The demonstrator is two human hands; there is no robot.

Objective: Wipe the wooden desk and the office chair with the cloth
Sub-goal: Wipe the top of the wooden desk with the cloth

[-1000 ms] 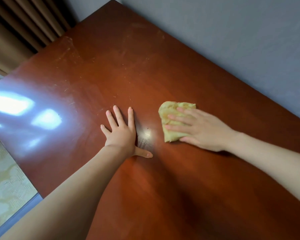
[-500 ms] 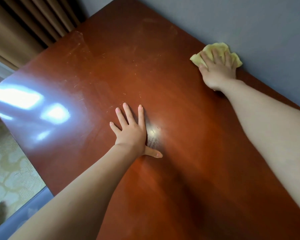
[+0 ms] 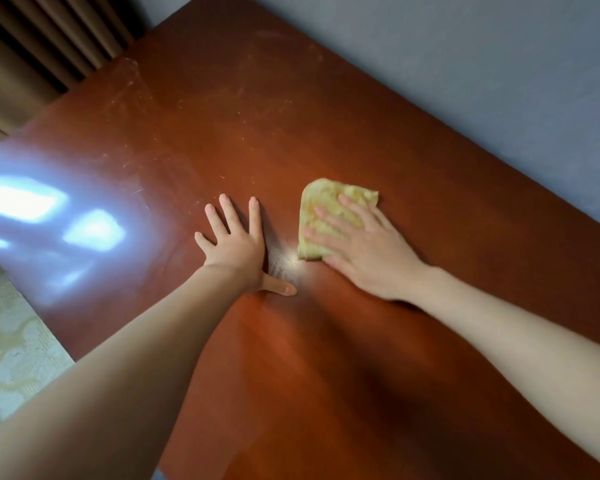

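1. Bracing is the job of the left hand. It lies palm-down on the wooden desk, fingers straight and spread, thumb out toward 4 o'clock, grasping nothing. Use it as a prop only, and lift it when the strokes reach it, since the patch beneath is judged unwiped.
2. Press with the right hand, just beside the left at its 3 o'clock. Its fingers lie straight across the yellow cloth, pushing it onto the desk rather than curling round it. The fingertips are blurred.
3. Locate the cloth. It lies folded and flat near the middle of the desk top, and its far part shows free at 12 o'clock of the right fingers. Load it evenly so the fold does not bunch.
4. Overlap each stroke. The bright smear between the hands may be a damp patch or only a reflection; which one cannot be told.
5. Carry the strokes toward 11 and 12 o'clock, where pale scuffs mark the surface. This far zone is judged to need the most passes.
6. End each stroke at the grey wall at 1 o'clock, where it meets the desk's far edge.
7. Treat the office chair as outstanding, since it is not in view.
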